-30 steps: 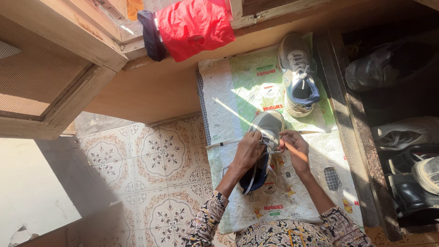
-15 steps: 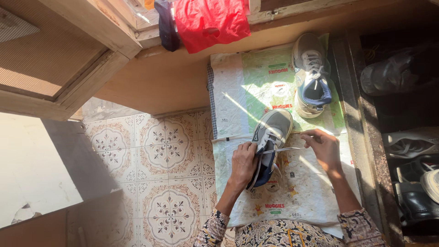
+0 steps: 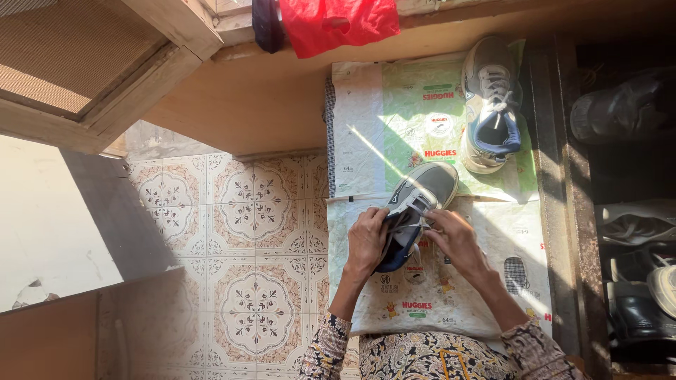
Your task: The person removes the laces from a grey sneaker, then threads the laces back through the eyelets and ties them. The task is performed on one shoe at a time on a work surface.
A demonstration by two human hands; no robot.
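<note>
A grey sneaker with a navy lining [image 3: 422, 193] lies toe-away on a white and green plastic sheet [image 3: 394, 119] spread over the floor. My left hand [image 3: 367, 239] grips its heel and collar from the left. My right hand [image 3: 454, 236] pinches the white laces at the tongue. A matching grey sneaker [image 3: 491, 105] rests upright at the sheet's far right, untouched.
A red plastic bag [image 3: 338, 21] and a dark cloth [image 3: 265, 24] hang over a wooden ledge at the top. Patterned floor tiles [image 3: 253, 309] lie to the left. A dark shoe rack [image 3: 634, 211] with several shoes stands along the right. A wooden door frame [image 3: 105, 77] is at upper left.
My right hand drew away to the right with a lace, then returned to the tongue. The view shifted, so the shoe sits further right in frame.
</note>
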